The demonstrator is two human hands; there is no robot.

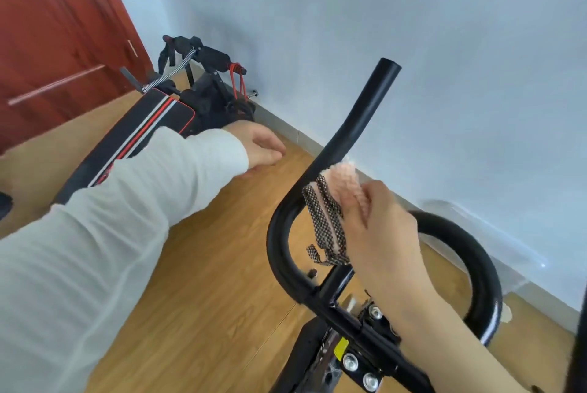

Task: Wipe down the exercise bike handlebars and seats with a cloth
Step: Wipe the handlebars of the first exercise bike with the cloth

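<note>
The right hand [378, 227] is closed around a fluffy pink cloth with a black-and-white mesh backing [333, 205], pressing it against the left bend of the glossy black tubular handlebar [343, 138] of the exercise bike. The left hand [257, 144], in a pale grey sleeve, hangs open and empty over the wooden floor [206, 265], clear of the bar.

From where I stand, the worry is the loose mesh tail dangling below the grip. It could snag on the clamp with its silver bolts [349, 362] if the wipe runs downward. With nothing bracing the bike, a hard push could rock it, though I can't see its base. The bar's upper end looks out of the cloth's present reach, so it could easily be missed. The seat isn't in view. The black sit-up bench with red and white stripes [139, 135] lies well apart, near the red-brown door [57, 43].
</note>
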